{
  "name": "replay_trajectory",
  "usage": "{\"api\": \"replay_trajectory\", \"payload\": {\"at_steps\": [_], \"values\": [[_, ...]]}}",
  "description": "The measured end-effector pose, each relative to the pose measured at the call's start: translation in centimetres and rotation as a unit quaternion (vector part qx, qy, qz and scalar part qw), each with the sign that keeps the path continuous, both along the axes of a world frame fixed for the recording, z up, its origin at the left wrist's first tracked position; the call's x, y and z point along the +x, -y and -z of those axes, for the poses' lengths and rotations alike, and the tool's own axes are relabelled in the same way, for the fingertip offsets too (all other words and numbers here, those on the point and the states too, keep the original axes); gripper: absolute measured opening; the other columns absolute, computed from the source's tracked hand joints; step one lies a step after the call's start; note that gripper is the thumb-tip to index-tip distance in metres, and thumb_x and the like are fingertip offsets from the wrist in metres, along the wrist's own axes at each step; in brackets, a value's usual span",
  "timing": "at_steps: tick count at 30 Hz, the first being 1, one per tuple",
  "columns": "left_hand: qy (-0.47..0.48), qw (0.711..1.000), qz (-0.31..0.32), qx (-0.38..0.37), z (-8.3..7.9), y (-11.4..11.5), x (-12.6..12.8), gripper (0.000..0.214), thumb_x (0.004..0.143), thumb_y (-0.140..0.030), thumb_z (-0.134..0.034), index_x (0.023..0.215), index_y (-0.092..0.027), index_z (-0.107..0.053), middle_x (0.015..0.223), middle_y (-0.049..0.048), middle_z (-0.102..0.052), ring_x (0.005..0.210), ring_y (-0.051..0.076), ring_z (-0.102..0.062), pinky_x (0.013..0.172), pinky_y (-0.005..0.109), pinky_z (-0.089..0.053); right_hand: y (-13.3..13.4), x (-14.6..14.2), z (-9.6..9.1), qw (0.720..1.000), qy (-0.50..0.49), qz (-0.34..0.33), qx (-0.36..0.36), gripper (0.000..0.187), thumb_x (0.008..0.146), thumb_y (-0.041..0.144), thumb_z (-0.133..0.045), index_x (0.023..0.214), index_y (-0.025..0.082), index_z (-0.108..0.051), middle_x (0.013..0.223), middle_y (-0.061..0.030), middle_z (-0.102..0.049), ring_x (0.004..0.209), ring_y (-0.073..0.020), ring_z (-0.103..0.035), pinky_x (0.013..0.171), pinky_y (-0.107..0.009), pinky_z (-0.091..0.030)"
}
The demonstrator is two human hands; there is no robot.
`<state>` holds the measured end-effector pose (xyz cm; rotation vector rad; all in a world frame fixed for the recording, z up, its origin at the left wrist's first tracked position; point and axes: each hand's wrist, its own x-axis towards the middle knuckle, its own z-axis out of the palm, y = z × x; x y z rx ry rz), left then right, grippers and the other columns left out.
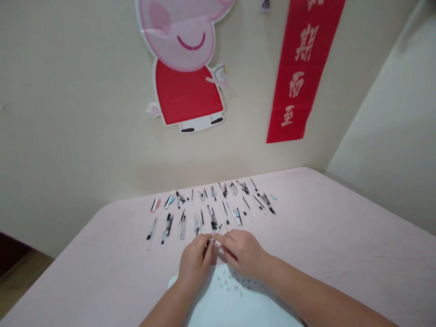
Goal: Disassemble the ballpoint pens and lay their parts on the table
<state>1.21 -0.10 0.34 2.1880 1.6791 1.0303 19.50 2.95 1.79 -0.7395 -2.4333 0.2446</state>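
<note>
Over the near side of the bed, my left hand [195, 258] is closed round a slim pen [217, 230], which looks white with a grey tip. My right hand [242, 251] meets it from the other side, with thumb and index finger pinched at the same pen. Fingers cover most of the pen, so its lower part is hidden. Just beyond both hands lie a cluster of dark pen parts [213, 219] and a white-and-blue pen [234, 212]. Under my wrists is a pale blue, board-like surface [211, 309] with small dark marks or bits [235, 286] on it.
Two rows of taken-apart pens, with clear barrels [182, 229], black caps and refills, stretch across the pink sheet [327, 240]. The bed's far edge meets a wall [85, 113] bearing a pink pig cutout [189, 93] and a red banner [296, 86].
</note>
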Motion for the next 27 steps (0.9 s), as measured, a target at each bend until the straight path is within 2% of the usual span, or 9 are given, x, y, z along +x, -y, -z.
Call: {"api": "replay_trajectory", "payload": {"at_steps": [5, 10, 13, 16, 19, 21, 23, 24, 27], "values": [[-0.018, 0.999, 0.037, -0.026, 0.1, 0.3, 0.3, 0.021, 0.09, -0.028, -0.041, 0.088, -0.019, -0.06, 0.079, 0.0037, -0.066, 0.072, 0.016, -0.062, 0.066, 0.027, -0.048, 0.0, -0.4, 0.9, 1.0, 0.005, 0.001, -0.03, 0.048, 0.084, 0.014, -0.043, 0.132, 0.016, -0.043, 0.093, -0.0107, -0.066, 0.081, -0.0211, -0.057, 0.073, -0.035, -0.047], [-0.01, 0.997, 0.056, -0.042, 0.0, 0.4, 0.5, 0.024, 0.09, -0.029, -0.041, 0.102, -0.02, -0.06, 0.085, 0.0042, -0.068, 0.076, 0.016, -0.063, 0.068, 0.027, -0.047, -0.6, -0.4, 1.8, 0.996, -0.039, 0.003, -0.077, 0.041, 0.084, 0.012, -0.043, 0.125, 0.017, -0.051, 0.094, -0.0109, -0.068, 0.082, -0.0204, -0.06, 0.075, -0.034, -0.048], [-0.009, 0.997, 0.056, -0.046, 0.0, 0.6, 0.6, 0.026, 0.09, -0.028, -0.041, 0.107, -0.019, -0.058, 0.081, 0.0033, -0.067, 0.071, 0.015, -0.062, 0.066, 0.026, -0.047, -1.2, -0.1, 1.8, 0.989, -0.06, 0.051, -0.124, 0.033, 0.082, 0.01, -0.045, 0.11, 0.018, -0.06, 0.092, -0.0086, -0.069, 0.082, -0.0187, -0.061, 0.076, -0.031, -0.046], [0.001, 0.997, 0.039, -0.059, 0.3, 0.6, 0.7, 0.028, 0.091, -0.031, -0.038, 0.109, -0.018, -0.056, 0.079, 0.0039, -0.067, 0.069, 0.015, -0.062, 0.065, 0.027, -0.047, -1.9, 0.8, 1.3, 0.978, -0.067, 0.121, -0.153, 0.026, 0.079, 0.01, -0.048, 0.098, 0.019, -0.063, 0.084, -0.0044, -0.068, 0.074, -0.0165, -0.06, 0.072, -0.028, -0.044], [-0.01, 0.998, 0.022, -0.063, 0.2, 0.6, 0.7, 0.027, 0.092, -0.03, -0.036, 0.102, -0.017, -0.056, 0.079, 0.0044, -0.066, 0.068, 0.016, -0.062, 0.064, 0.028, -0.047, -2.4, 2.0, 0.5, 0.964, -0.094, 0.177, -0.176, 0.022, 0.077, 0.009, -0.048, 0.092, 0.02, -0.061, 0.078, -0.0016, -0.065, 0.068, -0.0149, -0.058, 0.067, -0.027, -0.042], [-0.026, 0.997, 0.03, -0.073, -0.6, 0.8, 1.0, 0.024, 0.091, -0.029, -0.036, 0.095, -0.018, -0.058, 0.078, 0.0038, -0.064, 0.067, 0.016, -0.061, 0.063, 0.028, -0.046, -2.2, 2.7, 0.0, 0.952, -0.139, 0.177, -0.206, 0.017, 0.081, 0.013, -0.047, 0.091, 0.02, -0.059, 0.077, -0.0009, -0.064, 0.066, -0.0141, -0.057, 0.065, -0.026, -0.042], [-0.044, 0.992, 0.071, -0.098, -2.0, 1.4, 1.5, 0.021, 0.089, -0.028, -0.04, 0.087, -0.02, -0.059, 0.075, 0.0028, -0.064, 0.066, 0.015, -0.06, 0.062, 0.027, -0.045, -1.3, 3.3, -0.3, 0.932, -0.194, 0.156, -0.262, 0.014, 0.088, 0.024, -0.045, 0.092, 0.02, -0.057, 0.075, -0.0006, -0.062, 0.064, -0.0133, -0.056, 0.061, -0.025, -0.043], [-0.052, 0.986, 0.111, -0.114, -2.8, 2.0, 1.8, 0.019, 0.088, -0.026, -0.042, 0.085, -0.02, -0.06, 0.076, 0.0024, -0.064, 0.066, 0.015, -0.06, 0.062, 0.026, -0.046, -0.8, 3.4, -0.3, 0.917, -0.222, 0.143, -0.299, 0.018, 0.09, 0.031, -0.043, 0.093, 0.02, -0.057, 0.073, -0.0003, -0.061, 0.062, -0.0127, -0.055, 0.058, -0.024, -0.043], [-0.069, 0.95, 0.28, -0.123, -4.1, 4.2, 3.2, 0.019, 0.085, -0.027, -0.05, 0.099, -0.026, -0.062, 0.096, 0.0037, -0.067, 0.083, 0.016, -0.063, 0.072, 0.025, -0.048, 1.2, 3.6, -0.2, 0.867, -0.276, 0.121, -0.396, 0.037, 0.091, 0.049, -0.04, 0.099, 0.018, -0.06, 0.068, -0.0003, -0.058, 0.054, -0.0106, -0.051, 0.05, -0.022, -0.042]]}}
